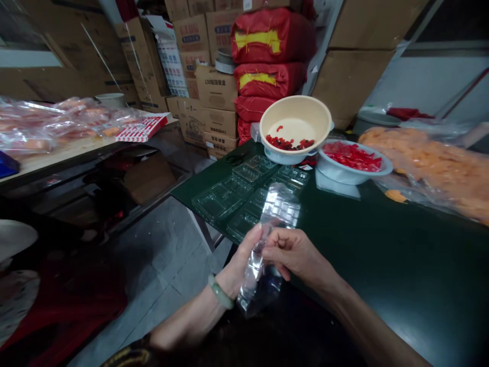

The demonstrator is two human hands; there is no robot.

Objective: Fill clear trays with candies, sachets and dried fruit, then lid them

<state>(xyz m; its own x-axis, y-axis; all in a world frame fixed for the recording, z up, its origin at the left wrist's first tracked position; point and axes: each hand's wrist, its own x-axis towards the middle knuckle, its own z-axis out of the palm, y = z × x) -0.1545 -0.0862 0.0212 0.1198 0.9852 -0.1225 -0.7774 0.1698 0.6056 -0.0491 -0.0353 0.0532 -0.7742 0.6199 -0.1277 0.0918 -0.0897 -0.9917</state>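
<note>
Cardboard cartons point(217, 86) lined the back of a cramped storeroom, and a dark green table point(385, 265) reached out from them. Closest in, the person's fingers were clamped on a clear plastic blister tray point(280, 206). Those of the left hand point(240, 260) lay together against one side of it, while those of the right hand point(294, 252) curled inward, with the fingertips pinching its edge. The tray stood roughly upright between the two hands, just over the table's near edge, its lower end hanging below them. A pale green bangle point(220, 291) circled the left wrist.

Just beyond the hands, more clear blister trays point(244, 196) lay flat on the table, overlapping one another. Past them sat a tilted bowl point(294, 114), cream inside and pale blue outside, with dark red pieces gathered at its low side. Touching it on the right was a white bowl point(344, 174) filled with bright red pieces. Further right, a large plastic bag of orange pieces point(428, 163) lay on the table.

Stacked red sacks point(267, 56) with yellow bands rose behind the bowls. To the left, across a grey tiled floor point(160, 255), stood a second table point(64, 153) bearing plastic-wrapped packs point(49, 125) and a red-and-white box point(141, 128).
</note>
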